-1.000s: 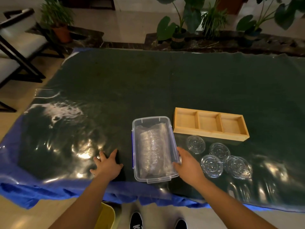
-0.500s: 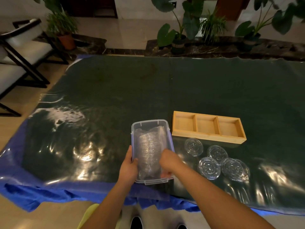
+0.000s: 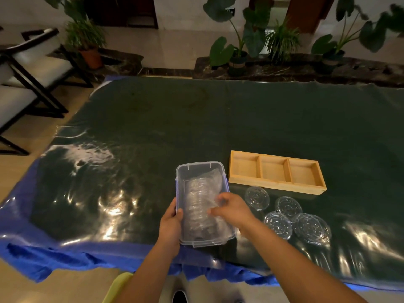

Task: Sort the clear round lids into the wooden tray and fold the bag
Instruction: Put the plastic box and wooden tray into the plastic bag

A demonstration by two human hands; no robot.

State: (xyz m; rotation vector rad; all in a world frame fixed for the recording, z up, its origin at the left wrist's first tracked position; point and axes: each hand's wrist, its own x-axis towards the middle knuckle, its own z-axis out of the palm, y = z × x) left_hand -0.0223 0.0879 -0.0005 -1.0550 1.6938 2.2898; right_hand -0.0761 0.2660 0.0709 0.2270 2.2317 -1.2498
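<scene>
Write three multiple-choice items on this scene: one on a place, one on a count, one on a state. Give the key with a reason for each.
1. Where do the loose clear lids lie?
A. in the wooden tray
B. on the table near the tray
C. on the chair

2. How many compartments has the wooden tray?
A. two
B. three
C. five

3. What is the state of the tray?
A. empty
B. full of lids
C. upside down

Key: 1 B, the lids rest on the dark table cover beside the tray's near wall. 2 B, two dividers make three compartments. 3 A, all three show bare wood.
</scene>
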